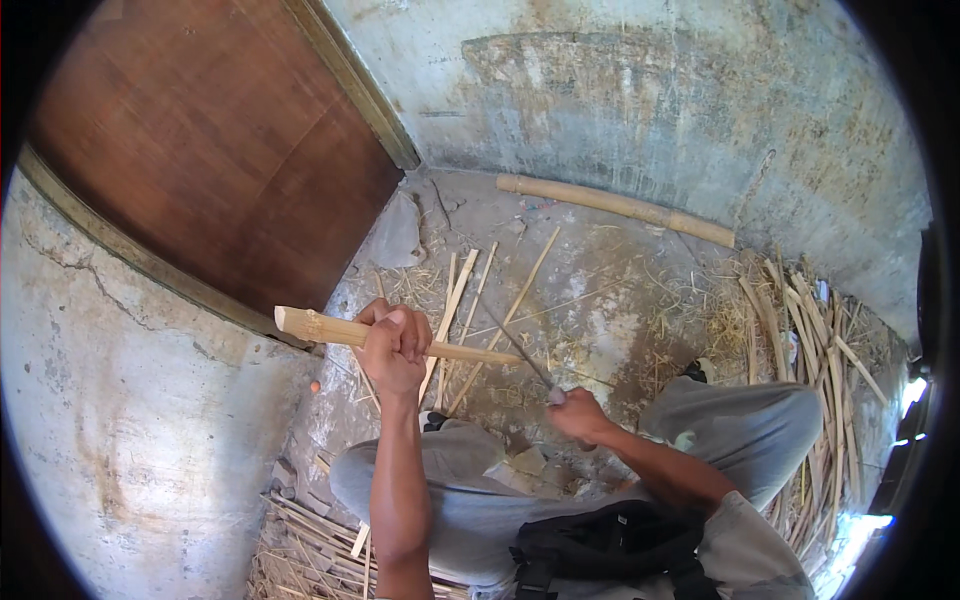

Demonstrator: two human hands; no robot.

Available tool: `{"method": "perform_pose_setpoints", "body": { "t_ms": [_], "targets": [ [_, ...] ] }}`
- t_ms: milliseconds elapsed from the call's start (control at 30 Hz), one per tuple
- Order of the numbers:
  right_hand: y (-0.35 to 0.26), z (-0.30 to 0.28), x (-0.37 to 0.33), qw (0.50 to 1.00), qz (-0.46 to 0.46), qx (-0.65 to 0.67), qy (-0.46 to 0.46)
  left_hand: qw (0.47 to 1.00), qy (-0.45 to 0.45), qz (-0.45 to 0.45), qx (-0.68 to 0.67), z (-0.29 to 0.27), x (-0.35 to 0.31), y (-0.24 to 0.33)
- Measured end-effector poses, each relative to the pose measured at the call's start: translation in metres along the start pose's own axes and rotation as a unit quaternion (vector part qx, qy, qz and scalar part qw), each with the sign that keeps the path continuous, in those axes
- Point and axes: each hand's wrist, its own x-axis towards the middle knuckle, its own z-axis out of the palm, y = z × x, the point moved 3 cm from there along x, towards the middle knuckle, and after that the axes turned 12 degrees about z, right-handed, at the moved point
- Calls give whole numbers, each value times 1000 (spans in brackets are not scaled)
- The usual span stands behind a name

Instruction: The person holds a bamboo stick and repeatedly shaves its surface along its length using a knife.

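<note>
My left hand (396, 345) is closed round a length of split bamboo (332, 329), held nearly level. Its thick, cut end points left, and the narrower end reaches right toward the blade. In my right hand (583, 418) is the handle of a long, thin-bladed knife (522, 352), its blade slanting up and to the left. The blade passes close to the bamboo's narrow end; whether they touch I cannot tell. Below both hands, several pale bamboo strips (460, 300) lie on the floor.
A round bamboo pole (620, 204) lies along the far wall. Piles of split strips lie at the right (825, 350) and lower left (310, 535), with shavings around. A brown door (220, 150) stands at the upper left, a pale plastic bag (398, 232) near its corner. My bent knees frame the floor.
</note>
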Motion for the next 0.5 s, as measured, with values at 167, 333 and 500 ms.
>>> {"method": "perform_pose_setpoints", "body": {
  "t_ms": [167,333,500],
  "targets": [
    [-85,-30,-54,987,-122,106,-20,999,-33,12,-4,6,-5,-2],
    [33,31,8,996,-66,30,60,998,-57,27,-5,12,-5,1],
    [42,5,23,999,8,-39,-32,999,-36,-10,-17,1,-3,-3]
  ]
}}
